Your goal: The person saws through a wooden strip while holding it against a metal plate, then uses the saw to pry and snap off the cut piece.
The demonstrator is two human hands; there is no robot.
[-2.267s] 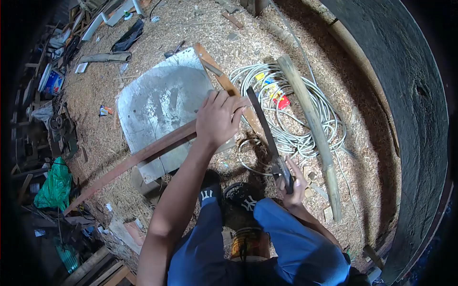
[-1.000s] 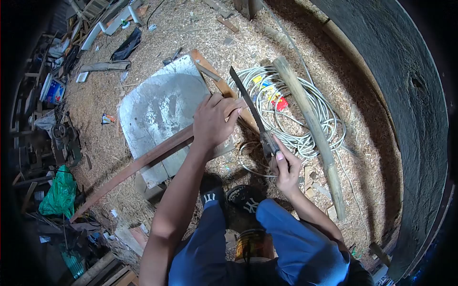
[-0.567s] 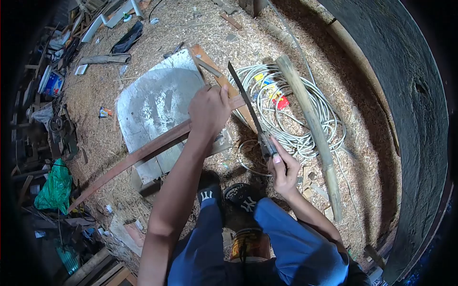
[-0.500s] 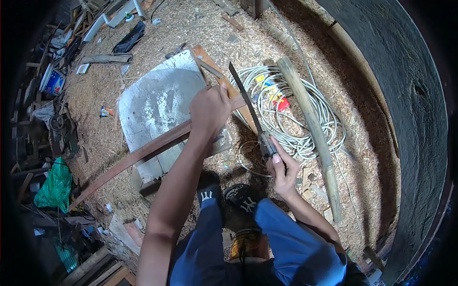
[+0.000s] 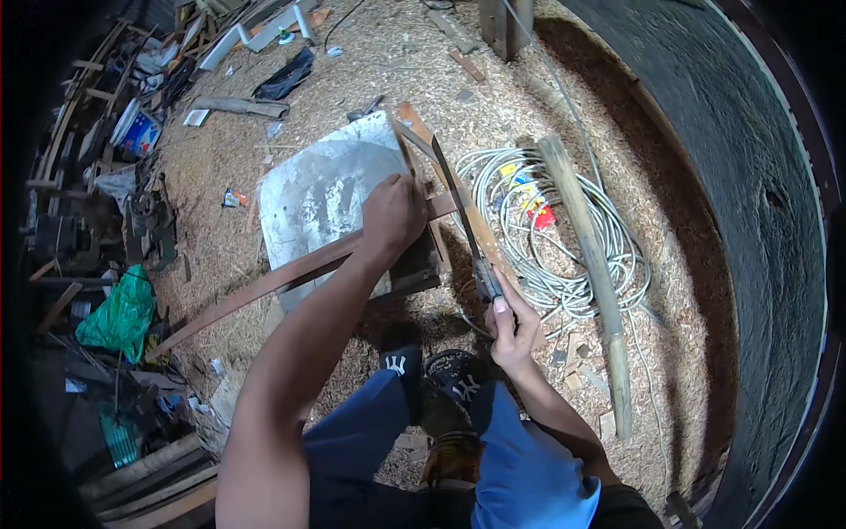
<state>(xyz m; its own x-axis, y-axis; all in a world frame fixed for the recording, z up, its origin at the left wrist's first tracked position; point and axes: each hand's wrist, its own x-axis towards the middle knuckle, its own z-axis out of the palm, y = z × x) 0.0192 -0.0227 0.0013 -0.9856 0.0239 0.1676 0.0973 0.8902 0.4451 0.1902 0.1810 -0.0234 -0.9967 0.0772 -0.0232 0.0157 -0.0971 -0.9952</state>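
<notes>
A long reddish wooden strip (image 5: pixel 264 284) crosses a pale, worn board (image 5: pixel 326 189) on a low support. My left hand (image 5: pixel 392 213) is closed around the strip near its right end. In my right hand (image 5: pixel 514 324) is the handle of a hand saw (image 5: pixel 460 204), its dark blade pointing up and away from me. The blade lies against the strip's right end, just beyond my left hand. An orange-brown plank (image 5: pixel 480 231) runs beneath the blade.
Right of the saw, a coiled pale cable (image 5: pixel 564 298) lies on wood shavings under a round pole (image 5: pixel 589 238). A large dark curved wall (image 5: pixel 758 220) bounds the right. Scrap wood and a green bag (image 5: pixel 119 322) lie left.
The camera view has shifted, so the board, cable and floor items appear further right and lower. My left hand stays on the strip, and the saw blade still meets the strip's end.
</notes>
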